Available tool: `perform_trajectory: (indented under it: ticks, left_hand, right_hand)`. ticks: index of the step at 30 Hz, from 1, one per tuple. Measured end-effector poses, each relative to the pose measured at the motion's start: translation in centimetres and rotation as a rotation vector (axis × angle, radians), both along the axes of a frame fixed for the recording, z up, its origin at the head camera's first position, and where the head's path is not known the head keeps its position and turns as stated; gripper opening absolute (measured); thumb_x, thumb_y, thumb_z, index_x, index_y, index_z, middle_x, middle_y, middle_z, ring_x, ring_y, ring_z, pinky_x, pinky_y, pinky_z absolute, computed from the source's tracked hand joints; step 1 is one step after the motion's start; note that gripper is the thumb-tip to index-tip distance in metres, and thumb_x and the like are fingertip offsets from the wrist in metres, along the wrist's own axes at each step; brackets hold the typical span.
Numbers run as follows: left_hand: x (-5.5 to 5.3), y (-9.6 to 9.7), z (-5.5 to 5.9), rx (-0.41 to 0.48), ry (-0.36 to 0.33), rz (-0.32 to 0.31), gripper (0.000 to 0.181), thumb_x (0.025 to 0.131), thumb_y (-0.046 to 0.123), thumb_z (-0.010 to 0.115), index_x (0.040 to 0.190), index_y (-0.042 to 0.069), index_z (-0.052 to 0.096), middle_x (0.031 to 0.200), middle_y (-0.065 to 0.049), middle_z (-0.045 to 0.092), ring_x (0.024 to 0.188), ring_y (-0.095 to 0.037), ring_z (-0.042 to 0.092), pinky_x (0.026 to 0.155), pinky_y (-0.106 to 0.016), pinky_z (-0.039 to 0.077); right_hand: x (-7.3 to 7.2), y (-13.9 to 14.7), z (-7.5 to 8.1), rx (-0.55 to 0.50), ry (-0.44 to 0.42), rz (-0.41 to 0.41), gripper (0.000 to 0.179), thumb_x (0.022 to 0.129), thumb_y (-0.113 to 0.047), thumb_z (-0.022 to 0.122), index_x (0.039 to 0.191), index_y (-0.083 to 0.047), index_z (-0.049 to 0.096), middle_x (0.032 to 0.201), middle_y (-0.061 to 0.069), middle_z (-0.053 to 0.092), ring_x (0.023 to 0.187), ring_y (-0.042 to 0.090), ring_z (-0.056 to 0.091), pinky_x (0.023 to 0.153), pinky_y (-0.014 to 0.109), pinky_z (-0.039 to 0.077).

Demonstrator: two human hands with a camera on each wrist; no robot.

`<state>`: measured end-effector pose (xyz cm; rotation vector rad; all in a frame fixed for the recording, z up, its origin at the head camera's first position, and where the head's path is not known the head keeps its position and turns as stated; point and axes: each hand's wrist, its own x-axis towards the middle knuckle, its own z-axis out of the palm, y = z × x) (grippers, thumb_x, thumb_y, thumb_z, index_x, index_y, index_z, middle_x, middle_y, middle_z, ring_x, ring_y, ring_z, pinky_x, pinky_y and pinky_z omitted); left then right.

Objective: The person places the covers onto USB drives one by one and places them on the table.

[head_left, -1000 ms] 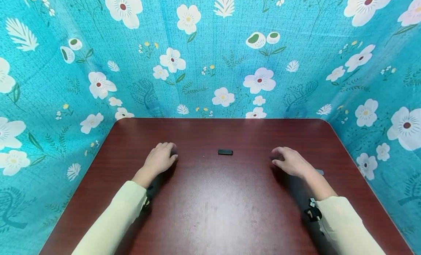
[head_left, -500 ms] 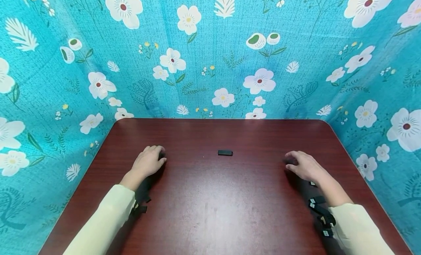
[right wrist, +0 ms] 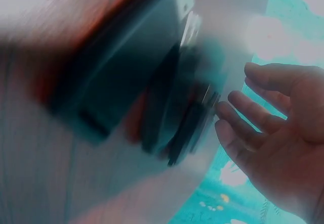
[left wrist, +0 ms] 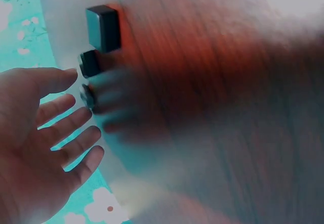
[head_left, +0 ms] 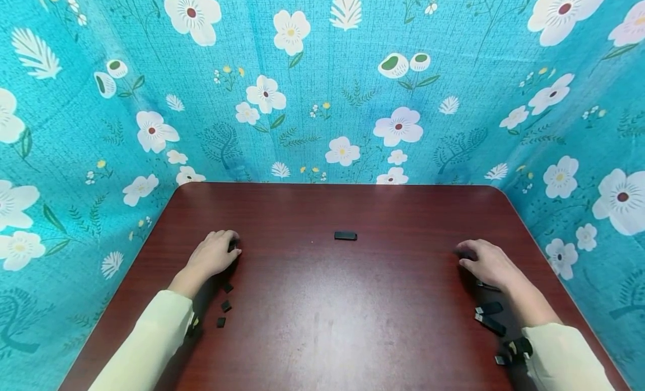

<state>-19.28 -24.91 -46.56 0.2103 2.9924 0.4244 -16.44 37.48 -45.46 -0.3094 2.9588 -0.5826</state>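
Observation:
My left hand [head_left: 214, 254] hovers over the left of the table, fingers relaxed and bent, holding nothing visible. Small black blocks that look like caps [head_left: 226, 306] lie in a line beside that wrist; the left wrist view shows a black block [left wrist: 104, 28] beyond the spread fingers. On the right, my right hand [head_left: 489, 262] is likewise loose above the table, its palm bare in the right wrist view. Black USB flash drives [head_left: 490, 324] with bare metal plugs lie under and beside that forearm, partly hidden by it. One large USB flash drive [right wrist: 121, 57] looms close, blurred.
A black stick-shaped piece [head_left: 345, 235] lies alone near the table's far middle. The dark red-brown table [head_left: 332, 301] has rounded far corners. A turquoise flowered curtain [head_left: 302, 99] hangs close round its back and sides.
Both hands have drawn apart, outward and slightly toward the near edge. More of the small black blocks on the left and flash drives on the right now show. The far black piece stays put.

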Motion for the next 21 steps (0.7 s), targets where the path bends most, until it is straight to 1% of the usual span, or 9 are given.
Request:
perform_trajectory:
  ticks: [7, 13, 21]
  left_hand:
    - [0.1, -0.4, 0.1, 0.000, -0.001, -0.003, 0.035, 0.098, 0.021, 0.066, 0.128, 0.003, 0.060, 0.131, -0.023, 0.060, 0.124, -0.042, 0.049, 0.103, -0.057, 0.043]
    - [0.3, -0.6, 0.1, -0.026, -0.009, -0.004, 0.034, 0.098, 0.020, 0.067, 0.125, 0.002, 0.062, 0.128, -0.022, 0.060, 0.124, -0.043, 0.049, 0.101, -0.057, 0.044]
    - [0.5, -0.9, -0.1, -0.022, -0.006, 0.007, 0.025, 0.098, 0.019, 0.067, 0.118, 0.003, 0.066, 0.126, -0.020, 0.060, 0.123, -0.042, 0.049, 0.100, -0.057, 0.045]
  right_hand:
    - [0.5, 1.2, -0.2, 0.028, 0.002, -0.019, 0.032, 0.091, -0.004, 0.068, 0.119, 0.009, 0.063, 0.117, 0.033, 0.060, 0.109, 0.051, 0.055, 0.090, 0.065, 0.045]
    - [0.8, 1.9, -0.6, 0.039, 0.023, -0.016, 0.030, 0.089, -0.001, 0.069, 0.117, 0.009, 0.064, 0.112, 0.031, 0.062, 0.105, 0.048, 0.056, 0.088, 0.064, 0.046]
    - [1.0, 2.6, -0.9, 0.057, 0.029, -0.015, 0.030, 0.086, 0.001, 0.071, 0.114, 0.009, 0.065, 0.110, 0.032, 0.062, 0.103, 0.048, 0.056, 0.090, 0.065, 0.045]
